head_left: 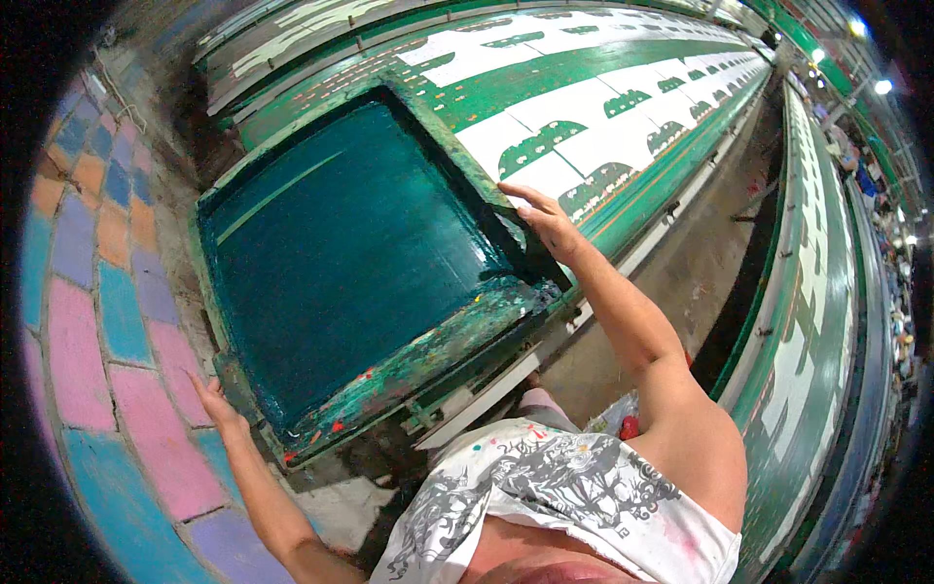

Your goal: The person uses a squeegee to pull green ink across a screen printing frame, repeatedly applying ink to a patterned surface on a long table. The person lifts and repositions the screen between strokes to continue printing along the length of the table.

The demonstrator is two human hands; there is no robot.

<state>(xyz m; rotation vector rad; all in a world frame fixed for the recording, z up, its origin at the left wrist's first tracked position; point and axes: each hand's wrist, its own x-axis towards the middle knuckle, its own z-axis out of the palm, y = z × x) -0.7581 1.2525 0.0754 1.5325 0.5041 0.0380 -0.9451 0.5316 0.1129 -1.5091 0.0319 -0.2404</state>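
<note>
A large screen-printing frame (448, 161) lies in front of me, its rim crusted with green paint. Dark teal ink (331, 243) covers the mesh inside it, with a pale streak near the upper left. My right hand (547, 226) is on the frame's right side, fingers and thumb closed about the rim. Beside the frame's lower left corner is my left hand (222, 407), its fingers stretched out and apart; whether it touches the frame I cannot tell. Red and yellow paint spots dot the near rim.
A long green printing table (623, 219) runs away to the far right, bearing white fabric (545, 107) with green printed shapes. Another printing table (812, 321) stands across a floor aisle (700, 263). At the left is a wall of painted bricks (161, 438).
</note>
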